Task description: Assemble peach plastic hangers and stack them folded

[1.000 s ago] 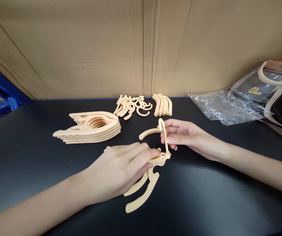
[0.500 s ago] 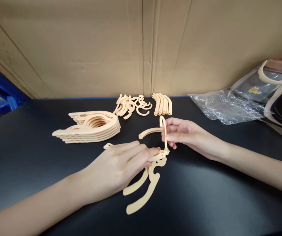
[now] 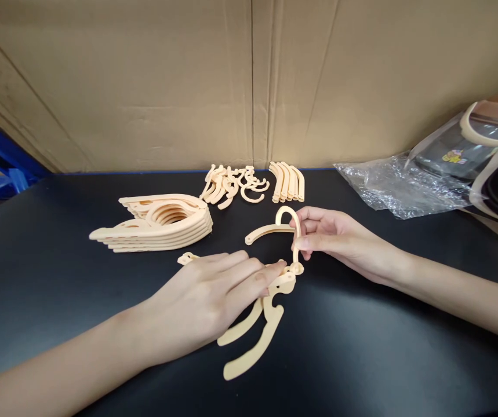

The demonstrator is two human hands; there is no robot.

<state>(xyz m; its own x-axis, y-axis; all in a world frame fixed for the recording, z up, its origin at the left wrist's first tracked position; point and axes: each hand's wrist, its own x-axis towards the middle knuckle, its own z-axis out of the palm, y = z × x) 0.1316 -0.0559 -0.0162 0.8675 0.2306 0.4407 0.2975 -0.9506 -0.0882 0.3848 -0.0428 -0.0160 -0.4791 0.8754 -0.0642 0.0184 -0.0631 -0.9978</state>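
Note:
My left hand [image 3: 207,298] lies over a cream plastic folding hanger body [image 3: 257,327] on the black table, fingers pressing its top end. My right hand [image 3: 335,237] pinches a cream hook piece [image 3: 291,231], held upright with its lower end at the hanger's pivot. One curved arm piece [image 3: 266,233] lies just behind the hook, beside my right fingers.
A stack of folded hangers [image 3: 162,223] sits at the left. At the back lie a pile of loose hooks [image 3: 231,185] and a row of curved arms [image 3: 287,182]. Crumpled clear plastic [image 3: 400,188] and bagged goods [image 3: 492,156] are at the right. A cardboard wall [image 3: 188,81] stands behind the black table [image 3: 57,272].
My right hand has turned the hook slightly, so its curve now faces the camera more. My left hand stays on the hanger body with its fingers a little flatter.

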